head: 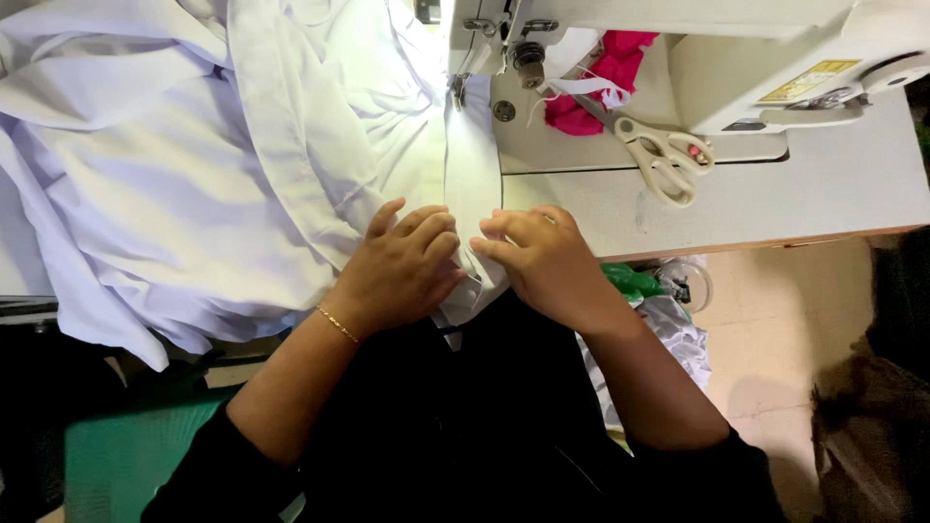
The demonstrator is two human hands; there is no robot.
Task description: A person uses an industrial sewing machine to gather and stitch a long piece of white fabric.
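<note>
The left hand (402, 266) and right hand (542, 260) are pressing down side by side, fingers curled and pinching a folded white fabric strip (472, 184) flat at the table's near edge, so it is lying straight toward the sewing machine (678, 58) needle. The rest of the white garment (174, 174) is bunching at the left. Cream-handled scissors (664, 155) are lying on the table (833, 184).
</note>
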